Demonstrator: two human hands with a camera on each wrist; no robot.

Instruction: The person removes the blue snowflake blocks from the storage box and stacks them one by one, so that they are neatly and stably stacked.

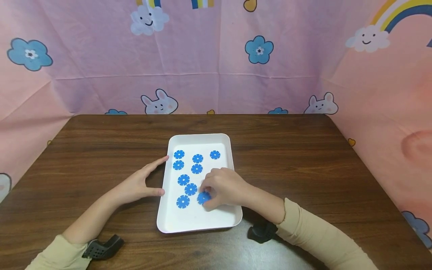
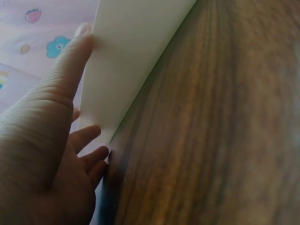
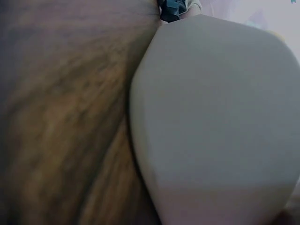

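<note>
A white rectangular tray (image 1: 189,223) lies on the brown table, holding several blue notched discs (image 1: 183,201), flat and flower-like. Inside it, toward the right, my right hand (image 1: 227,187) has its thumb and curled fingers at opposite edges of one blue notched disc (image 1: 204,197), partly covering it. My left hand (image 1: 133,185) is spread at the left side, thumb and fingertip against the rim. In the left wrist view, the left thumb (image 2: 70,70) lies along the tray's outer wall (image 2: 131,51). The right wrist view is filled mostly by the tray wall (image 3: 215,108); the right fingers are hidden there.
The dark wood table (image 1: 287,150) extends all around the tray. Behind it hangs a pink and purple cloth (image 1: 202,56) printed with clouds, flowers and rabbits. A black wrist device (image 1: 104,247) is by the left sleeve, another black device (image 1: 261,231) by the right.
</note>
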